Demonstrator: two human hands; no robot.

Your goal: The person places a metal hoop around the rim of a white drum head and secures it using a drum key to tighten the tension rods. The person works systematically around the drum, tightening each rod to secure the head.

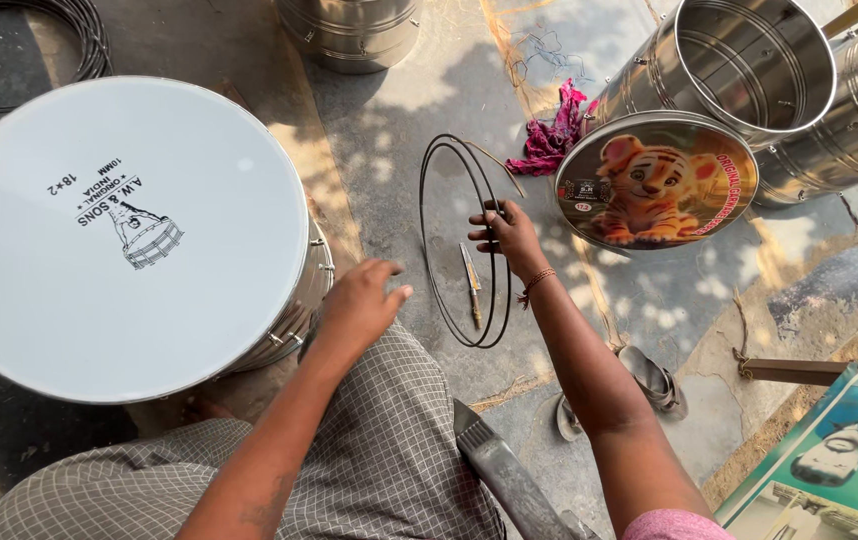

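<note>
Cracked concrete floor (399,110), dappled with shade, forms the work surface. Right hand (509,235) is closed around thin black wire hoops (464,245) at their 3 o'clock side; the hoops lie on the floor. Left hand (361,305), fingers loosely curled and holding nothing, hovers beside a white-headed drum (124,235). Steel shells (749,70) lie at 1 o'clock.

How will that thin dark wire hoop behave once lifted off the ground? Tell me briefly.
The wire hoop looks thin, so probably light and springy, likely to flex or wobble. The right hand pinches its rim alone, suggesting little weight. Its loops look loose and might spread apart.
</note>
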